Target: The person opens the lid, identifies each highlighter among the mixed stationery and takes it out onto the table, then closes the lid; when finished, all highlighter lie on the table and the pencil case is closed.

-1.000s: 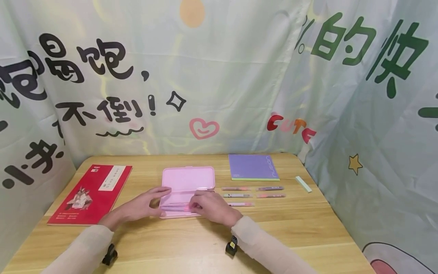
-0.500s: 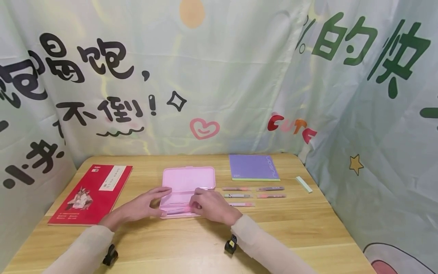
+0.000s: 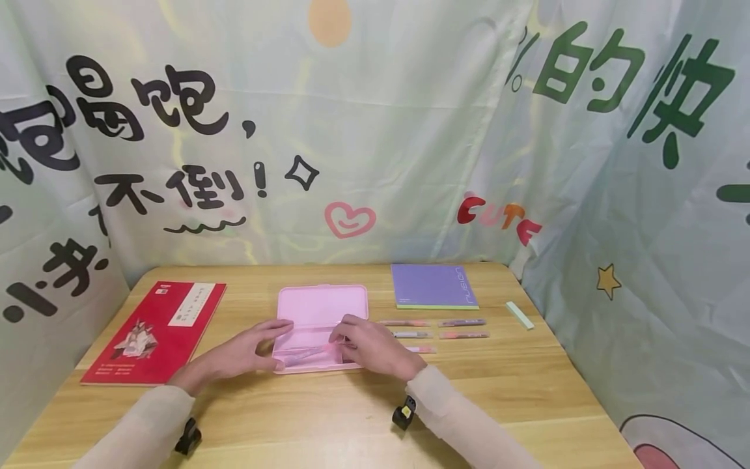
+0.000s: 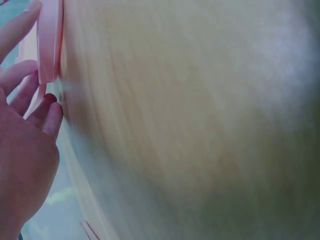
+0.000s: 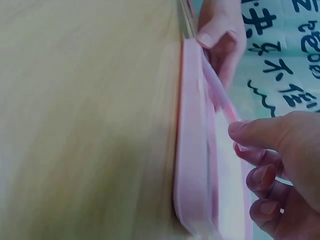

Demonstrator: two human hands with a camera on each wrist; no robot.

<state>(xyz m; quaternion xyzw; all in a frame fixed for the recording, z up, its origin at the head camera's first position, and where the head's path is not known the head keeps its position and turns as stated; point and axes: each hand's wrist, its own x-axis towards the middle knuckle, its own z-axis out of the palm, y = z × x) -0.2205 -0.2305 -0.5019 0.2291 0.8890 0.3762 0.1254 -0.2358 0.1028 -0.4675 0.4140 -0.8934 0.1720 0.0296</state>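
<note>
A pink pencil case point(image 3: 322, 305) lies open on the table, its lid tipped back away from me. My left hand point(image 3: 249, 350) holds the case's left end, thumb at the near corner and fingers toward the hinge side. Between thumb and index finger, my right hand point(image 3: 375, 348) pinches the pinkish end of a slim pen point(image 5: 220, 92). That pen slants up out of the case's tray, its far end low near the left thumb. In the left wrist view the fingers point(image 4: 22, 75) curve around the end of the case.
Several pens point(image 3: 463, 335) lie in rows right of the case, partly behind the right hand. A purple notebook point(image 3: 435, 285) is at the back, a pale green strip point(image 3: 519, 315) at right. A red booklet point(image 3: 155, 332) lies left on the wooden table point(image 3: 316, 423).
My right hand has moved slightly right and up, raising the pinched end of the pen so it now slants in the tray. The left hand stays on the case.
</note>
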